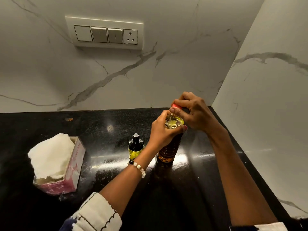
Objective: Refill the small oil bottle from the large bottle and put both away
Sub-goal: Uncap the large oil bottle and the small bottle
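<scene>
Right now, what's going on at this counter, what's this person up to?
A person stands at a black counter working on the large oil bottle. The left hand grips its neck while the right hand pinches its red cap, which sits on the bottle. The small oil bottle stands just left of it, its dark top on. A tissue box sits further left.

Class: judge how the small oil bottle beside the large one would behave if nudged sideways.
The small oil bottle stands upright, tall for its base, so it probably tips rather than slides. It looks like glass, so likely fragile. The polished countertop may let it skid.
</scene>
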Tool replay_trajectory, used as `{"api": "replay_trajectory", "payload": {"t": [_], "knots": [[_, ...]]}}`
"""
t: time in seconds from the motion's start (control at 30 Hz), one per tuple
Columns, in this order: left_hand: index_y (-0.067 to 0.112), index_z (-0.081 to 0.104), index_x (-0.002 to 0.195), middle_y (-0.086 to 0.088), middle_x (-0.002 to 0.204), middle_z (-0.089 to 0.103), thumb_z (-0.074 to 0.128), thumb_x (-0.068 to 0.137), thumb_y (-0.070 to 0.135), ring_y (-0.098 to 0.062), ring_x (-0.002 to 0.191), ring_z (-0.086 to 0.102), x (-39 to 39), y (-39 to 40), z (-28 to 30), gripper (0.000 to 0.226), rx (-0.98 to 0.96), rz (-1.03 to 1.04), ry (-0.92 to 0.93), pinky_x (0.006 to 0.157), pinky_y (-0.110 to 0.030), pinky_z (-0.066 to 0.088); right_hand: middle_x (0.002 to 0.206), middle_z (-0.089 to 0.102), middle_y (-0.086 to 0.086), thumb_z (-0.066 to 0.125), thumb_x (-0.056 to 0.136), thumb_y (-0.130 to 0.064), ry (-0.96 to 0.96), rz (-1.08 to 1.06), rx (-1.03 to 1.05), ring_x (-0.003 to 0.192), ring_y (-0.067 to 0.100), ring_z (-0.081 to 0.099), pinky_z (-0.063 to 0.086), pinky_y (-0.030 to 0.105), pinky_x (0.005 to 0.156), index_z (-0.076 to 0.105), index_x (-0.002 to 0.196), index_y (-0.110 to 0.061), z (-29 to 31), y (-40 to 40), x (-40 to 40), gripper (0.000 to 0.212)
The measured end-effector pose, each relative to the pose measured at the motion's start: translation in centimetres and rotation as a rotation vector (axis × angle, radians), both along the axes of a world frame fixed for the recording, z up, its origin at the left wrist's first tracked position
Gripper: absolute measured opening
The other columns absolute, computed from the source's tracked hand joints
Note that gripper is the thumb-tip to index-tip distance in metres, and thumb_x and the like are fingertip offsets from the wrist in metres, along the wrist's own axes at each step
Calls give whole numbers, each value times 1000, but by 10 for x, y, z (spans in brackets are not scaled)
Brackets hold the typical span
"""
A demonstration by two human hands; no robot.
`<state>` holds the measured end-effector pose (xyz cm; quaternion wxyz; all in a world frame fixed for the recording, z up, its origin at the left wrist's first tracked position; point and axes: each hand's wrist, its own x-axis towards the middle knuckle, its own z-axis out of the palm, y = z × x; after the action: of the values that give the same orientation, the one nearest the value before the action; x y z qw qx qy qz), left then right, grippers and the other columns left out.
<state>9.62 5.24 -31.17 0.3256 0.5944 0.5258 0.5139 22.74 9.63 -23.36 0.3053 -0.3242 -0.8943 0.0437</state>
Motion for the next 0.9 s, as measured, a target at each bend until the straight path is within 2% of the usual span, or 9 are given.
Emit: {"api": "replay_trajectory", "payload": {"t": [0.43, 0.53, 0.63, 0.77, 0.9], "knots": [[27, 56, 113, 6, 102, 67, 83, 70, 37, -6, 93, 64, 0, 0, 1, 51, -11, 8, -31, 81, -29, 56, 86, 55, 14, 54, 88, -20, -194, 69, 7, 78, 19, 41, 28, 16, 63, 71, 97, 0, 15, 2, 2, 28], [29, 55, 111, 6, 102, 67, 83, 71, 35, -5, 93, 64, -1, 0, 2, 49, -11, 14, -36, 81, -27, 55, 86, 57, 15, 56, 88, -21, -171, 72, 5, 77, 19, 43, 29, 16, 62, 71, 103, -1, 13, 2, 3, 29], [28, 56, 111, 5, 102, 67, 83, 71, 34, -6, 93, 64, -2, -1, 3, 49, -14, 6, -47, 81, -27, 55, 84, 62, 15, 59, 85, -32, -108, 52, -32, 72, 21, 53, 39, 20, 60, 71, 107, -1, 14, -1, 5, 39], [31, 55, 112, 5, 101, 66, 84, 70, 34, -7, 92, 64, -1, 0, 5, 51, -21, 3, -40, 78, -25, 54, 75, 66, 13, 66, 76, -42, 51, -79, 0, 63, 18, 55, 35, 13, 56, 73, 92, 1, 7, -8, 0, 46], [33, 52, 114, 3, 102, 67, 82, 70, 35, -11, 93, 66, -2, 2, 4, 53, -38, -23, -50, 82, -36, 57, 72, 62, 14, 65, 80, -41, 55, -126, 46, 64, 19, 50, 32, 17, 56, 72, 85, 0, 0, -7, -8, 42]]}}
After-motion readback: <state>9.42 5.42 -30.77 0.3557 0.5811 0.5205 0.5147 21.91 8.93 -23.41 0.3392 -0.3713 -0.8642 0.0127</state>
